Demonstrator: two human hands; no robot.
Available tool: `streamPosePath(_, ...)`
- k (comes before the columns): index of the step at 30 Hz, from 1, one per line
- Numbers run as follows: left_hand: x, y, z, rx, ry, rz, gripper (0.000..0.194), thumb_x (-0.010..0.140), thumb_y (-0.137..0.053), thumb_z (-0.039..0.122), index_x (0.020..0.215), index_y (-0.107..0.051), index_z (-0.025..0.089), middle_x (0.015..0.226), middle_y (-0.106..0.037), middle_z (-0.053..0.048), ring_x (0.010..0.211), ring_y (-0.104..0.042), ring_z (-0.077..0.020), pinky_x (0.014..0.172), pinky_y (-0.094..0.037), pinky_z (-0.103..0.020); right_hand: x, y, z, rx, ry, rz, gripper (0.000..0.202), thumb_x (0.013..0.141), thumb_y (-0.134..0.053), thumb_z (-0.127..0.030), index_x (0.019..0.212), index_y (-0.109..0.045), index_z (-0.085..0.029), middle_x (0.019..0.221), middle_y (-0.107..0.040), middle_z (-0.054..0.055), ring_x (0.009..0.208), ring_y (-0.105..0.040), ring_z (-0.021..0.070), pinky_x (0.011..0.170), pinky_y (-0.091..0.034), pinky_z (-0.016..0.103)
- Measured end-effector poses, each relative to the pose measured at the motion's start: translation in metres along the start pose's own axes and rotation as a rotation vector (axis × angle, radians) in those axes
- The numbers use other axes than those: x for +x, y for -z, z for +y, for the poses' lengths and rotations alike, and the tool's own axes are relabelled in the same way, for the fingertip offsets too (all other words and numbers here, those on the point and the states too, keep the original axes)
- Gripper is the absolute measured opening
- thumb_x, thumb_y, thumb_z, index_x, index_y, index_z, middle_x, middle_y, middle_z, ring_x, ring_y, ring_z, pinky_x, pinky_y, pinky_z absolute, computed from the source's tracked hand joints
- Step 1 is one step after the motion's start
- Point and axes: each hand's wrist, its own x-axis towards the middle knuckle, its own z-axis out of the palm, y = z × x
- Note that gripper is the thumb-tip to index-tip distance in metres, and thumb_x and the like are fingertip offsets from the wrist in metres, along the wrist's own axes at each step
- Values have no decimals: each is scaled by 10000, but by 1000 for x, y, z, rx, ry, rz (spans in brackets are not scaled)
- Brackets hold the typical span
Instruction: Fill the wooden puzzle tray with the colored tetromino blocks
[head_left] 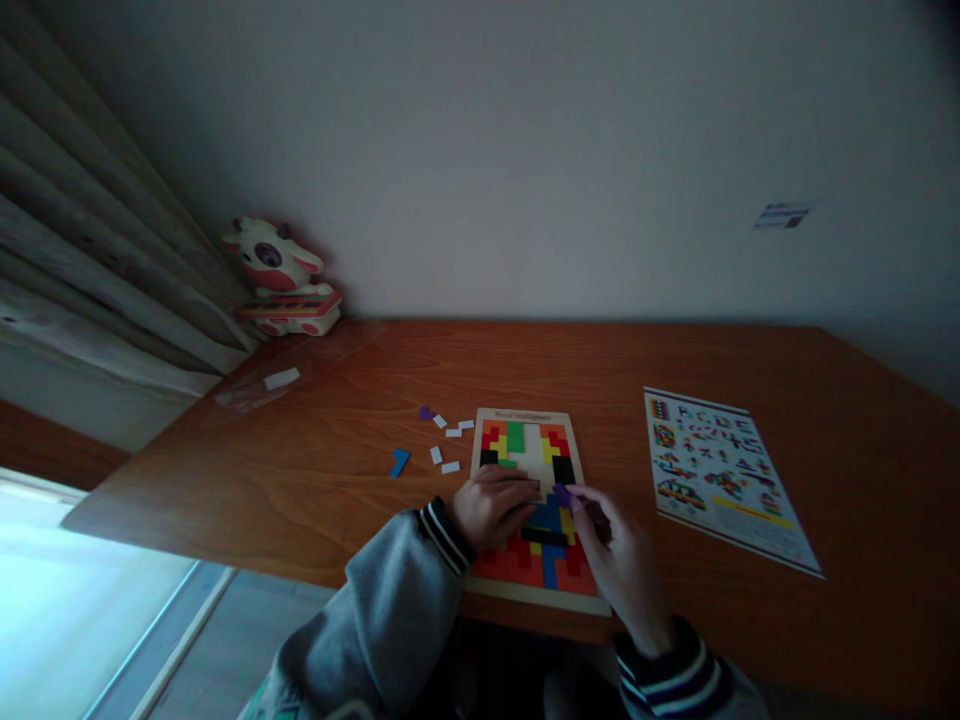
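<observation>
A wooden puzzle board (491, 414) with colourful block pieces set in it lies near the table's front edge. My right hand (619, 560) is at the board's right side, thumb and index finger pinched on a purple puzzle piece (562, 494). The piece is over the board's middle; I cannot tell whether it lies flat in it. My left hand (491, 508) rests across the board's left half, its fingers stretched to the right and hiding the pieces under them. In the upper middle, the board's pale base shows between green, yellow and black pieces.
Left of the board lie a blue piece (400, 462), another purple piece (427, 413) and several small white pieces (451, 467). A printed pattern sheet (727, 480) lies to the right. A cow toy (285, 275) and a clear plastic bag (255, 392) are at the far left.
</observation>
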Motion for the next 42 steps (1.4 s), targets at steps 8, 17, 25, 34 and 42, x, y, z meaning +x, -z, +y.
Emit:
streamPosePath(8,-2,5,7,-20,-6,-136,415,915,-524,384,1252,-614,159,1334,-618,-122,1186,-573,-295,989,-473,-479,1,1,-5,-29,24,12,273,952,-506,-428,1087,-645,-236,1030,-728,69,876,-706,206,758,-577,326)
streamPosePath(17,-3,7,9,-32,9,-145,446,951,-471,370,1309,-585,129,1370,-584,-143,1155,-559,-285,964,-483,-452,1,2,-6,-65,39,5,278,958,-498,-423,1097,-641,-230,1016,-732,79,851,-704,215,751,-579,342)
streamPosePath(25,-1,10,14,105,52,-153,396,957,-478,419,1263,-621,212,1258,-643,-110,1180,-537,-298,983,-388,-498,0,1,-6,-67,31,-3,288,962,-484,-431,1094,-640,-229,1034,-727,89,880,-699,223,790,-573,364)
streamPosePath(34,-1,9,11,168,18,-122,345,958,-494,395,1211,-638,211,1286,-637,-93,1239,-522,-297,985,-339,-498,0,2,-5,-72,40,5,290,959,-490,-436,1089,-646,-227,1038,-727,82,876,-702,219,791,-571,357)
streamPosePath(42,-1,11,13,207,20,-33,245,938,-536,324,1073,-717,228,1082,-721,-77,1035,-630,-258,927,-414,-465,0,2,-6,-36,15,-1,291,956,-500,-440,1109,-637,-233,1020,-728,85,852,-704,212,748,-587,347)
